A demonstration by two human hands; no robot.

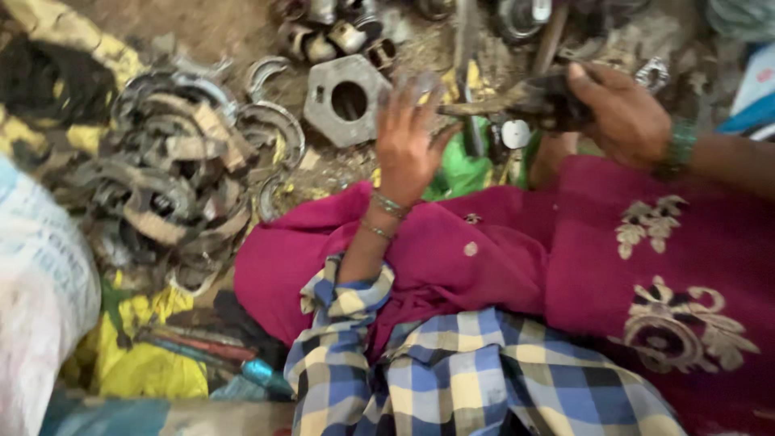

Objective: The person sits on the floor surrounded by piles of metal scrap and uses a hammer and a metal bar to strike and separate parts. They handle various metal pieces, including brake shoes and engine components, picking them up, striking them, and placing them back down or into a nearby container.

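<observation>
Checked sleeve leads to our left hand, fingers spread; our right hand fingers grip a dark metal part.

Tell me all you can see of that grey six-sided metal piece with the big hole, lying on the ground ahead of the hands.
The hexagonal metal block looks like thick, dull grey cast metal, dusty and worn. It has one large round hole through its middle and smaller holes near its corners. It lies flat on the dirt ground, beside a pile of curved metal bands. The left hand hovers next to its right edge; contact cannot be told because the fingers are blurred.
</observation>
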